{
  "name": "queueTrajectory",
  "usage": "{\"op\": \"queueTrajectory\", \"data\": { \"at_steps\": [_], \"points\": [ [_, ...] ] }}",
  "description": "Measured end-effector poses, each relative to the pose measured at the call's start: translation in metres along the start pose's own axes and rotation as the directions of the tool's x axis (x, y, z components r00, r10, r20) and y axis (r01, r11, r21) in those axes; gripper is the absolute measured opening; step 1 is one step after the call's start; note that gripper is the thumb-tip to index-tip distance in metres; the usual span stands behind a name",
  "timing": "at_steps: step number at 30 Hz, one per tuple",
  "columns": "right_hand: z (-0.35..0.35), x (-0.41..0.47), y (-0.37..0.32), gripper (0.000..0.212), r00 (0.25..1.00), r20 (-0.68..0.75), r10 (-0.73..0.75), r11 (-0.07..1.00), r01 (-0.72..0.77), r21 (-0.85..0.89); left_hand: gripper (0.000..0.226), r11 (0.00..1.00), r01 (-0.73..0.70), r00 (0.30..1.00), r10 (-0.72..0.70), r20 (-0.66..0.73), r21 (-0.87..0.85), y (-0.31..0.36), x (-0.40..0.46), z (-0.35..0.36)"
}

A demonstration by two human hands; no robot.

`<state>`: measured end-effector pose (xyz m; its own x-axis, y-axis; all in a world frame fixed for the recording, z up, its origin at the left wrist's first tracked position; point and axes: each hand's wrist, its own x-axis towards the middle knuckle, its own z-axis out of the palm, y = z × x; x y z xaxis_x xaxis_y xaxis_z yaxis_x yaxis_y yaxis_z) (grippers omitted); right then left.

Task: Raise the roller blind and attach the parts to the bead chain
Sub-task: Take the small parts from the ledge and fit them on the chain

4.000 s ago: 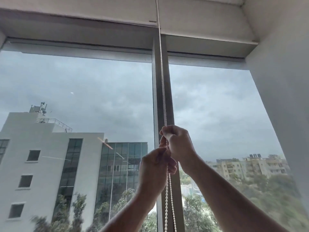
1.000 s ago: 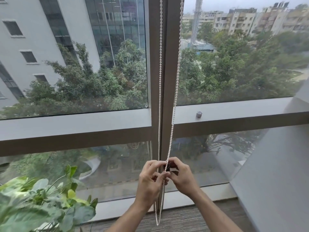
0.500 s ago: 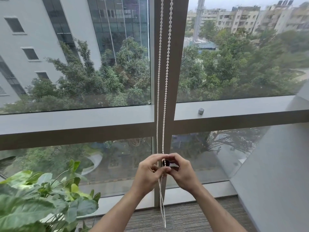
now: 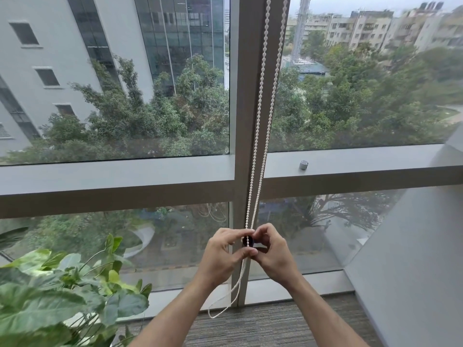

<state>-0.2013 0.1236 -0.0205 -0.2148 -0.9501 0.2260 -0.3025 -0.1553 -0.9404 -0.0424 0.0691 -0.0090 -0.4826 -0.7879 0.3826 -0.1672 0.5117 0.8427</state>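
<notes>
The bead chain [image 4: 260, 126], white and in two strands, hangs down in front of the vertical window post [image 4: 244, 96] and runs into the space between the two hands. There a small dark part [image 4: 248, 241] sits against the strands, right between the fingertips. The left hand [image 4: 225, 256] has its fingers curled, thumb and forefinger pinching the part and chain from the left; the right hand [image 4: 273, 254] mirrors it, its fingers bent and pinching the same part from the right. The fingertips of both hands nearly meet above and below the part. How the part sits on the beads is too small to tell.

Below the fingers the chain drops on in a slack loop [image 4: 225, 306], whose lowest bend hangs just above the carpeted floor [image 4: 275, 326].

Above the fingers and to their right, a small grey cylindrical piece [image 4: 303, 165] stands on the horizontal window rail [image 4: 363, 161], well apart from the hands. To the left of the fingers and lower, the broad green leaves of a potted plant [image 4: 62, 296] fill the corner of the view. To the right, a grey wall [image 4: 413, 259] slants away. Beyond the glass are trees [image 4: 150, 116] and buildings [image 4: 50, 58].
</notes>
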Motion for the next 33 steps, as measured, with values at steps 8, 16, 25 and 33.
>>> {"op": "queueTrajectory", "data": {
  "at_steps": [8, 16, 25, 33],
  "points": [
    [0.004, -0.002, 0.003, 0.047, 1.000, -0.010, 0.014, 0.994, -0.013, 0.111, 0.043, 0.982, 0.098, 0.994, -0.088, 0.066, -0.164, 0.000, -0.001, 0.000],
    [0.004, -0.005, 0.002, 0.051, 1.000, 0.007, 0.001, 0.991, -0.002, 0.131, 0.047, 0.930, 0.174, 0.984, -0.153, 0.090, -0.324, 0.002, 0.001, 0.003],
    [0.003, -0.002, 0.000, 0.055, 0.999, -0.036, 0.005, 0.985, 0.001, 0.170, 0.051, 0.896, 0.207, 0.978, -0.180, 0.105, -0.392, 0.007, 0.004, 0.003],
    [-0.002, -0.001, 0.003, 0.055, 1.000, -0.004, 0.002, 0.980, -0.001, 0.197, 0.047, 0.905, 0.204, 0.979, -0.180, 0.099, -0.374, 0.010, 0.006, 0.004]
  ]
}}
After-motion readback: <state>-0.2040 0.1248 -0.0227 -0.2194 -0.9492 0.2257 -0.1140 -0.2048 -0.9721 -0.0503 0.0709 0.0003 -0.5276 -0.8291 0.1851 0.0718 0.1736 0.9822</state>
